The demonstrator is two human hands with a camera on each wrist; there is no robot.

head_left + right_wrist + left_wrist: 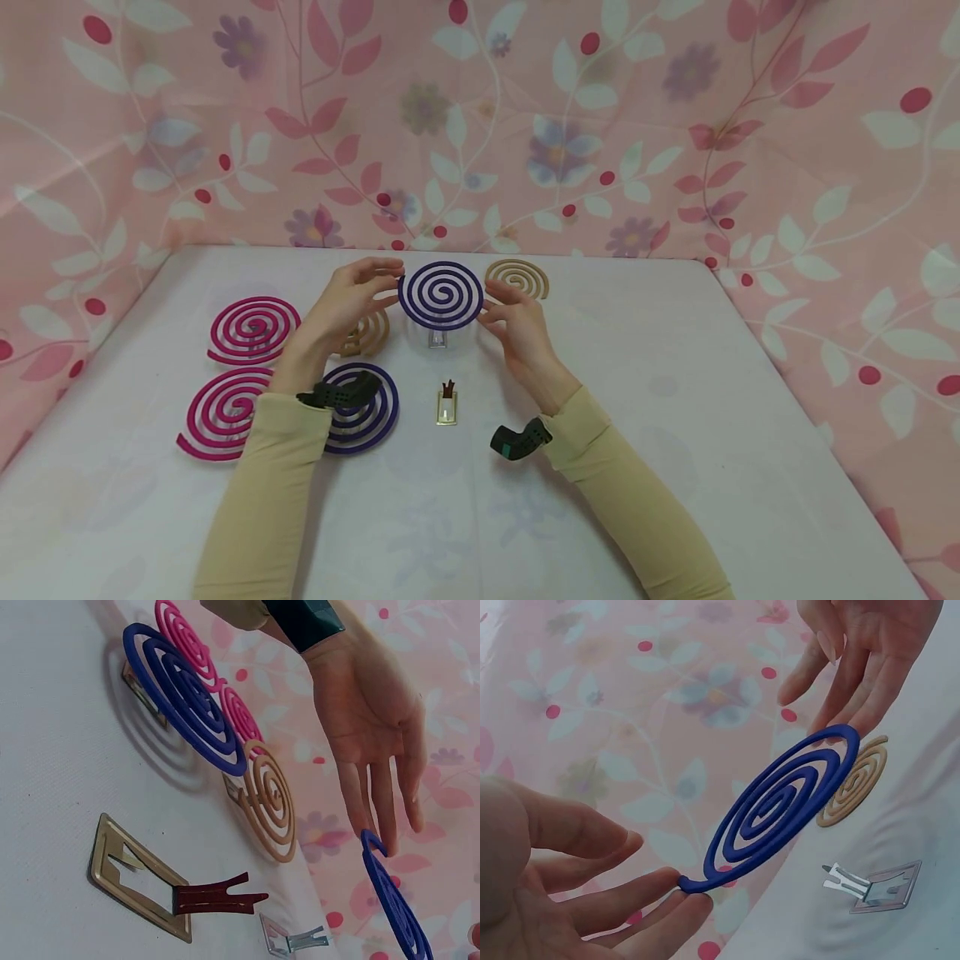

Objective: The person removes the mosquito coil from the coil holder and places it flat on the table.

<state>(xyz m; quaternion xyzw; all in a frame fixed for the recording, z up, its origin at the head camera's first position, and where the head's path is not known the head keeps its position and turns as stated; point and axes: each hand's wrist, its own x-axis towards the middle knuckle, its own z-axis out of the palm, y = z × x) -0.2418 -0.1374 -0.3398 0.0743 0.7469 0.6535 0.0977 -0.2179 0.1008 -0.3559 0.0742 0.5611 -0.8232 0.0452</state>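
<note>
A dark blue mosquito coil [441,295] is held up between my two hands, above a small silver metal stand [438,338]. My left hand [352,300] pinches the coil's outer tail between its fingertips, which shows closely in the left wrist view. On the opposite rim, fingers of my right hand [519,327] hold the edge. Only a bit of the right fingertips [475,937] enters the right wrist view. Nearer to me stands a gold-coloured stand [447,408] with a reddish-brown forked prong and no coil on it.
Two pink coils [255,329] sit at the left on the white table [675,467]. Beside them is another blue coil [382,425], raised on a stand, partly behind my left wrist. One tan coil [375,333] lies behind my left hand, another tan coil [536,275] at the back.
</note>
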